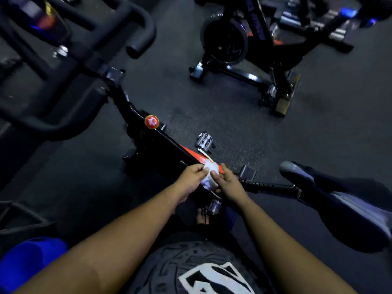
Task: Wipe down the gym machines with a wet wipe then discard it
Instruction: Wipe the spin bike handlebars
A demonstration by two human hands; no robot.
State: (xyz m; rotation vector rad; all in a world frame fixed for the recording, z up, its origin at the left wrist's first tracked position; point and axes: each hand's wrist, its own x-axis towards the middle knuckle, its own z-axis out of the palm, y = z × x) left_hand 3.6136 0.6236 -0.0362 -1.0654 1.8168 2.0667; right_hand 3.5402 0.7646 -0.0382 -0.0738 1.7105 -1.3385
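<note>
- I see my left hand [192, 177] pinching the upper edge of the white wet wipe [209, 176], fingertips curled onto it.
- My right hand [226, 183] grips the same wipe from the other side, thumb on top.
- The wipe sits bunched between both hands, just above the exercise bike [157, 134] frame's orange stripe.
- A red knob [151, 122] stands farther up the frame; the saddle [347, 200] is to my right.
- A second bike [250, 49] stands well apart on the dark floor [233, 115].

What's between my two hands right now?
The white wipe: in the head view, the left hand and right hand both pinch it, above the bike frame.
</note>
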